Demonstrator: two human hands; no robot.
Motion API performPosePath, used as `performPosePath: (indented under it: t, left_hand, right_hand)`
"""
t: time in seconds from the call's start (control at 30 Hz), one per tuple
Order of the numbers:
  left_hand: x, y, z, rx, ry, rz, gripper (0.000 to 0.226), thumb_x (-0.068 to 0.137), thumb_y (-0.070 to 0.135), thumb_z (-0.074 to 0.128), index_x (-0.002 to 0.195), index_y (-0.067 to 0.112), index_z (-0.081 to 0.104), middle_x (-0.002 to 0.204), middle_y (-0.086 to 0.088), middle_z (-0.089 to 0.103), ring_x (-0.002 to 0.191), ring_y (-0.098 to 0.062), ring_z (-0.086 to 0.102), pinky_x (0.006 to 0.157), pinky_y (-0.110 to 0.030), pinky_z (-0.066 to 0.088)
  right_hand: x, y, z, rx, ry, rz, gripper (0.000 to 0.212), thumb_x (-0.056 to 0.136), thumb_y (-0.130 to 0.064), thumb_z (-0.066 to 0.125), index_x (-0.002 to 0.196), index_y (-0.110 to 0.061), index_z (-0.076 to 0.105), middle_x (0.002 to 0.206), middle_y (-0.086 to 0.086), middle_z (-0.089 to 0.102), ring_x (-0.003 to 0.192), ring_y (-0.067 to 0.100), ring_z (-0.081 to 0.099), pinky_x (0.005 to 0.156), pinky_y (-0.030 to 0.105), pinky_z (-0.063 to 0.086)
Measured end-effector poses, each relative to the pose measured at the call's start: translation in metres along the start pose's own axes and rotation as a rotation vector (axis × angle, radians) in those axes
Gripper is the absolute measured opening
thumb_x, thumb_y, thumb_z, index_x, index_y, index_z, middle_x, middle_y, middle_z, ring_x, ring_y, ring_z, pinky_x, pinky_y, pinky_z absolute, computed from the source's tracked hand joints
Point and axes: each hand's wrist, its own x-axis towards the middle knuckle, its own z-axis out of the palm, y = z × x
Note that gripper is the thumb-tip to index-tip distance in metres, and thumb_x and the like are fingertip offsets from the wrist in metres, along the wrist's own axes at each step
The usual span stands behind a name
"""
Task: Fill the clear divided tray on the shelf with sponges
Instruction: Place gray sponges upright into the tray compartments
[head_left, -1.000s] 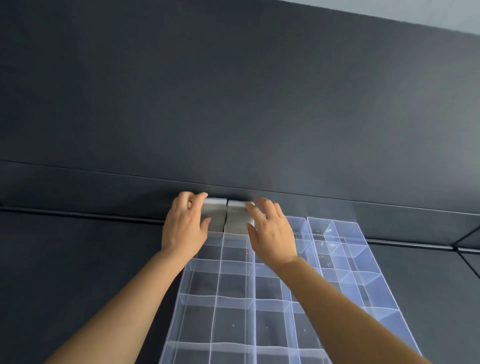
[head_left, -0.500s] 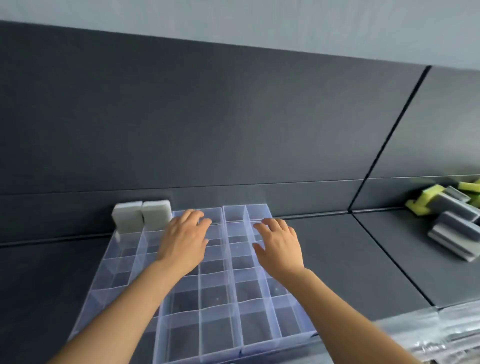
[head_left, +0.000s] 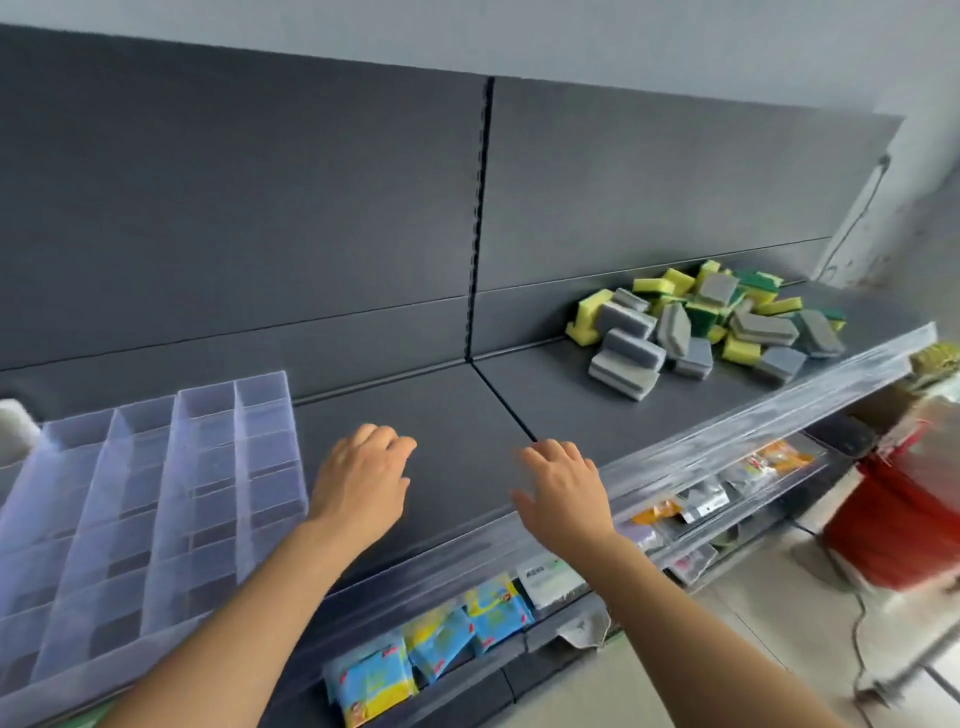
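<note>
- Head view, looking down at a dark grey shelf (head_left: 457, 415) with a dark back panel (head_left: 234, 208) behind it.
- The clear divided tray (head_left: 156, 493) lies flat on the shelf at about 9 o'clock in the frame. Its near edge is out by the shelf's clear front lip (head_left: 727, 431), and you can see the dark shelf straight through the compartments.
- There's a pale blurry block (head_left: 14, 431) by the tray's far left corner, around 10 o'clock, cut off by the frame edge. Can't tell if it sits in a compartment or just behind the tray.
- The left hand (head_left: 363, 483) hovers over bare shelf just beside the tray, on its 3 o'clock side. It's palm down, fingers loosely bent, holding nothing.
- The right hand (head_left: 563, 491) is at 3 o'clock from the left one, with a gap between them. It's palm down too, fingers spread wide and a bit motion-blurred, also holding nothing.
- The sponges (head_left: 717, 327) are in a loose heap at about 2 o'clock from the right hand, near the back panel and well apart from the tray and both hands. It's a mix of grey ones and yellow ones with green tops.
- Underneath the shelf, at 6 o'clock, there are blue and yellow packets (head_left: 431, 644).
- There's a blurry red thing (head_left: 904, 530) down at 4 o'clock, but I can't make out what it is.
</note>
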Motion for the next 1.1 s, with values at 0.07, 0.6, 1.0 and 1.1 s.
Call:
performPosePath:
  t: [0.07,0.6,1.0,1.1]
  left_hand:
    - [0.009,0.029,0.007,-0.026,-0.011,0.024,0.033,0.08,0.021,0.071,0.111,0.017,0.065,0.107,0.0,0.065,0.104,-0.024,0.056,0.084,-0.037,0.049]
    - [0.153,0.196,0.081,-0.186,-0.06,0.197,0.032,0.086,0.023,0.064,0.119,0.018,0.061,0.115,0.001,0.06,0.112,-0.02,0.05,0.088,-0.031,0.045]
    - [0.257,0.257,0.136,-0.147,-0.177,0.131,0.05,0.091,0.029,0.057,0.138,0.021,0.041,0.147,0.001,0.036,0.134,-0.018,0.033,0.102,-0.033,0.034]
    - [0.269,0.261,0.148,-0.131,-0.202,0.123,0.058,0.092,0.033,0.054,0.144,0.022,0.03,0.154,0.003,0.024,0.138,-0.017,0.026,0.103,-0.034,0.033]
  right_hand:
    - [-0.01,0.026,-0.004,0.006,0.007,0.036,0.038,0.091,-0.033,0.052,0.127,-0.023,0.049,0.129,-0.002,0.049,0.122,0.022,0.04,0.098,0.032,0.034]
    - [0.018,0.214,-0.019,0.002,-0.016,0.244,0.045,0.092,-0.04,0.054,0.133,-0.025,0.046,0.135,-0.003,0.048,0.126,0.021,0.039,0.103,0.034,0.033]
    - [0.105,0.309,-0.01,0.005,-0.062,0.167,0.041,0.09,-0.03,0.056,0.129,-0.022,0.049,0.128,0.001,0.048,0.12,0.025,0.04,0.097,0.035,0.037]
    - [0.129,0.318,-0.005,-0.043,-0.042,0.056,0.042,0.087,-0.019,0.056,0.128,-0.021,0.048,0.134,0.004,0.043,0.119,0.027,0.041,0.093,0.036,0.038]
